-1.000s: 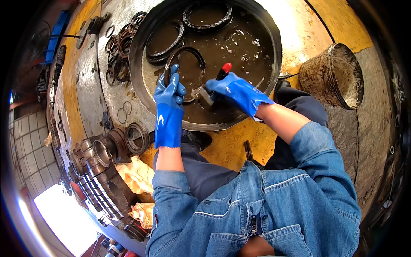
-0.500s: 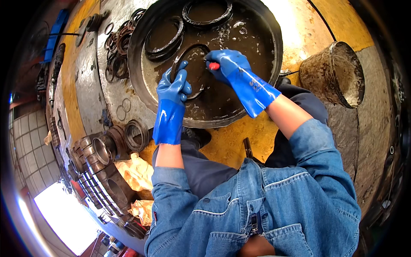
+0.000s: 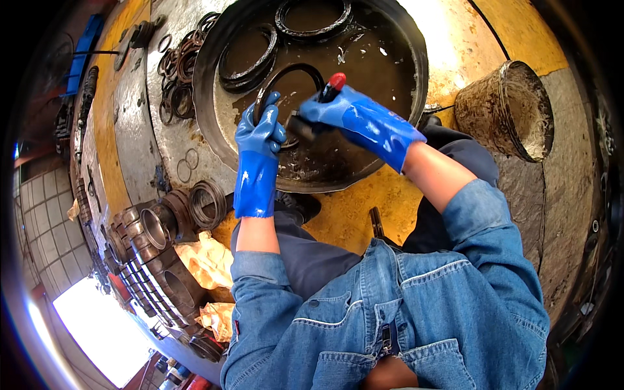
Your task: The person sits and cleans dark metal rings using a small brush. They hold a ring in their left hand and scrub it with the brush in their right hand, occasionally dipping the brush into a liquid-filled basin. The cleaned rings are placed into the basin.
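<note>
Over a round basin [image 3: 421, 71] of dark liquid, both my hands wear blue rubber gloves. My left hand [image 3: 259, 133] is closed around the left side of a wet black ring [image 3: 296, 67], which stands tilted above the liquid. In my closed right hand [image 3: 331, 110] is a dark tool with a red handle end [image 3: 337, 80]. Its dark, blocky head [image 3: 302, 127] is smeared by motion, beside the ring's lower right part; whether it touches the ring I cannot tell. More black rings lie in the basin, a stack [image 3: 250, 62] at left and another group [image 3: 312, 32] at the far side.
Left of the basin, a heap of rusty and dark rings [image 3: 182, 62] lies on a metal plate, with two thin rings [image 3: 188, 162] nearer. Stacked metal cylinders [image 3: 156, 227] and crumpled brown paper [image 3: 207, 260] sit at lower left. A grimy bucket [image 3: 504, 110] stands at right.
My right hand has swung the tool down and toward me from the ring's upper right; its red end now points up and away. My left hand keeps its hold on the ring.
</note>
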